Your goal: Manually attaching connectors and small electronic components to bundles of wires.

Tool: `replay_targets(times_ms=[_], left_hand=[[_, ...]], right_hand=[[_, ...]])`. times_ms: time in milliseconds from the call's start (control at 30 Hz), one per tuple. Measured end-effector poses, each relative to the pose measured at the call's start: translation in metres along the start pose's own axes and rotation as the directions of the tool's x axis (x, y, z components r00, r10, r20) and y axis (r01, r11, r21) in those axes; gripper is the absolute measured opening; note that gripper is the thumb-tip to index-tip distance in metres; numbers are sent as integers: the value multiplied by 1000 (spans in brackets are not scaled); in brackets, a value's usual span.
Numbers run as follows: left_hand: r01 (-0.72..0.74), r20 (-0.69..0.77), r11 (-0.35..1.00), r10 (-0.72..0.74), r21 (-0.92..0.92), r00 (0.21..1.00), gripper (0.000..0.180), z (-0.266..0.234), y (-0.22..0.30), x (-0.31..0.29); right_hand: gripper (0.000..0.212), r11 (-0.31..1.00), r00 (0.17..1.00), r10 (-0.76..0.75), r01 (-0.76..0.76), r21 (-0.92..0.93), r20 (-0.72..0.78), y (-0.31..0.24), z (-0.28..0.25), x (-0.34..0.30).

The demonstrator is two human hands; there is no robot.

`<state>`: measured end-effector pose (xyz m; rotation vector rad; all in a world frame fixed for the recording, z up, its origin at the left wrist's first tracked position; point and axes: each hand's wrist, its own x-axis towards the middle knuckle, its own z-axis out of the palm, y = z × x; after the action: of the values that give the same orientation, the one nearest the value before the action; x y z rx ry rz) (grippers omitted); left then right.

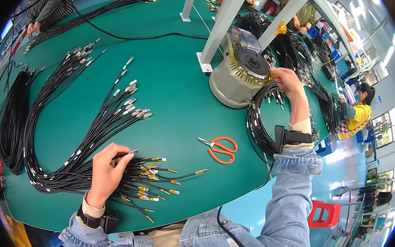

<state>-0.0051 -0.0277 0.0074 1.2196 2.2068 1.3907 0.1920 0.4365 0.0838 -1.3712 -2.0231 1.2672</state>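
My left hand (106,172) is closed in a pinch on a black cable, whose metal connector (133,152) sticks out past the fingertips. Beneath and beside it fan out several more black cable ends (148,189), many wrapped with yellow tape. My right hand (288,82) reaches far right to a round grey tape dispenser (233,82). Small yellow strips (238,73) stand out all around the dispenser's rim. Thumb and forefinger pinch at that rim, on what looks like one of the strips, mostly covered by the fingers.
Orange-handled scissors (223,149) lie on the green table (179,122) between my hands. A coiled cable bundle (258,119) rests below my right wrist. White metal posts (213,41) rise beside the dispenser. Long cable bundles (14,123) lie left. Co-workers stand across the table; a red stool (324,214) is at right.
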Motion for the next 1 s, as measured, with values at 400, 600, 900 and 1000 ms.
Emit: replay_targets(times_ms=[400,600,900,1000], left_hand=[[-13,-218,992,-15,-126,976,9,1,-3,-7],[52,-223,960,-116,-276,968,8,-9,-1,-18],[-14,-305,948,-88,-318,948,6,-10,9,-25],[55,-264,928,-162,-368,951,6,-14,11,-27]], right_hand=[[11,726,931,-354,334,601,-90,-33,58,-106],[5,654,892,-411,144,743,189,-47,189,-234],[1,560,915,-268,-107,822,302,-44,291,-294],[0,541,921,-297,-56,839,252,-46,300,-295]])
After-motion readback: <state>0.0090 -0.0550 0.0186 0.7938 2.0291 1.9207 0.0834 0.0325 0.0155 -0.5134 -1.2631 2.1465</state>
